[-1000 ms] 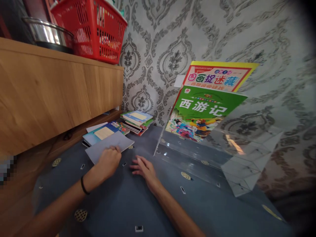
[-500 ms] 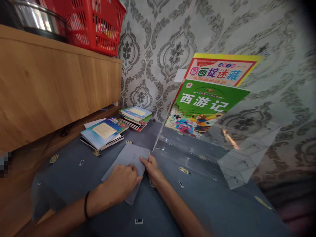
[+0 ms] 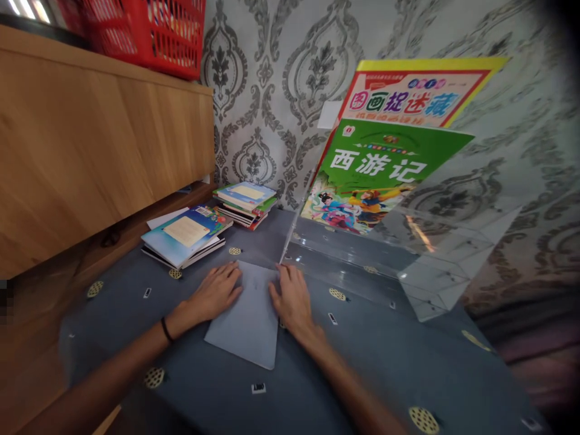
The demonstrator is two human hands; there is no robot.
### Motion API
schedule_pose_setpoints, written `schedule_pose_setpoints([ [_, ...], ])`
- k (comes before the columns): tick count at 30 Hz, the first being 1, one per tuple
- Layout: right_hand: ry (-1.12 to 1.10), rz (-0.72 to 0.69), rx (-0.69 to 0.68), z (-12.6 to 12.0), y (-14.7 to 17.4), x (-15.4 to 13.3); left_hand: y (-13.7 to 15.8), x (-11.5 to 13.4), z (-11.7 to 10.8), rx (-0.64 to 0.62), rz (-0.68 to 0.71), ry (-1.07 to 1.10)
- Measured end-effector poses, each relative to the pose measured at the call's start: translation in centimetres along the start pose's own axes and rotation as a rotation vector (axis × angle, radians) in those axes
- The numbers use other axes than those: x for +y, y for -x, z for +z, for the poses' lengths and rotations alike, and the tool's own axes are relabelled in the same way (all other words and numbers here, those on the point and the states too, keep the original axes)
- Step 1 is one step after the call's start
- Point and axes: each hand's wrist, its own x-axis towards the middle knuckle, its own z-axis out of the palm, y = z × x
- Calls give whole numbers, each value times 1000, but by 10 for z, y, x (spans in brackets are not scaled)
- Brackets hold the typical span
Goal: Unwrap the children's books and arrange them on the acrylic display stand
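A plain grey-blue booklet (image 3: 251,320) lies flat on the dark cloth between my hands. My left hand (image 3: 216,291) rests along its left edge, fingers stretched toward the far left corner and thumb touching the cover. At the opposite edge, my right hand (image 3: 293,299) lies with fingers extended near the far right corner and its thumb on the booklet's margin. Neither hand is closed round it. Just beyond the right fingertips stands a clear acrylic rack (image 3: 357,260), holding a green picture book (image 3: 376,175) in front of a yellow-and-red one (image 3: 403,90).
Two stacks of books lie behind on the left: a nearer stack (image 3: 185,234) and a farther stack (image 3: 247,196). A wooden cabinet (image 3: 109,151) bounds the left side, with a red basket (image 3: 167,36) on top. Patterned wallpaper (image 3: 321,72) covers the wall behind.
My left hand has moved off the booklet's middle to its left edge. The booklet has turned a little and now lies straighter. My right hand has opened from its pinch. The view has shifted slightly.
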Motion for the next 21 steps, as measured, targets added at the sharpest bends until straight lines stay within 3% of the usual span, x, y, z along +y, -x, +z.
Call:
schedule_pose_setpoints([
  [3,163,-287,-146,21,9,-14,-2,-9,8,85,40,48],
  [5,171,-365,-248,37,11,-20,-4,-15,16,131,51,71],
  [10,291,-326,-374,58,2,-20,-7,-25,33,230,95,54],
  [15,433,-297,-352,49,-1,-28,-7,-24,35,266,110,23],
  [21,544,-148,-313,39,3,-36,-6,-19,29,227,116,5],
])
